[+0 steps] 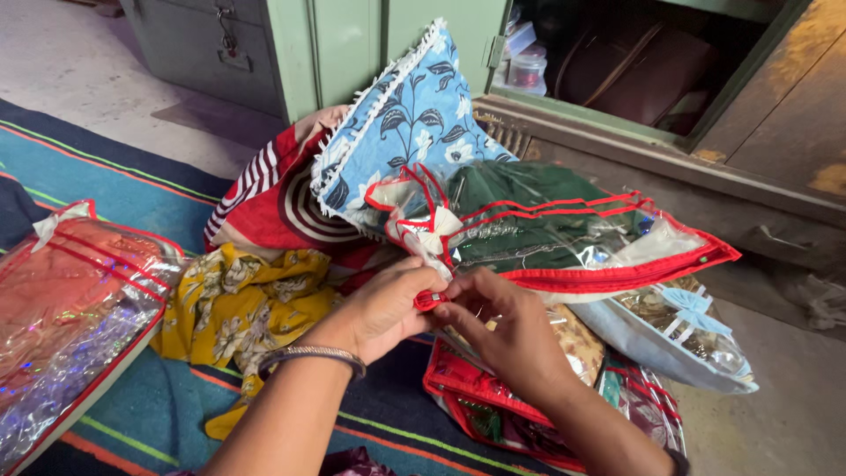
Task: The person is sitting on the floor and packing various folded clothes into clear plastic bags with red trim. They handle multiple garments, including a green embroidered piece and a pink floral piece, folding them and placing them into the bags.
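Observation:
My left hand and my right hand meet in the middle of the view, both pinching the red-trimmed edge of a clear plastic garment bag that holds green cloth. The bag lies tilted on a pile of other packed bags. A bangle sits on my left wrist. A white ribbon bow on the bag lies just above my fingers.
A blue leaf-print cushion cover, a red striped cloth and a yellow floral cloth lie on a striped rug. Another clear red-trimmed bag is at left. A green metal cupboard stands open behind.

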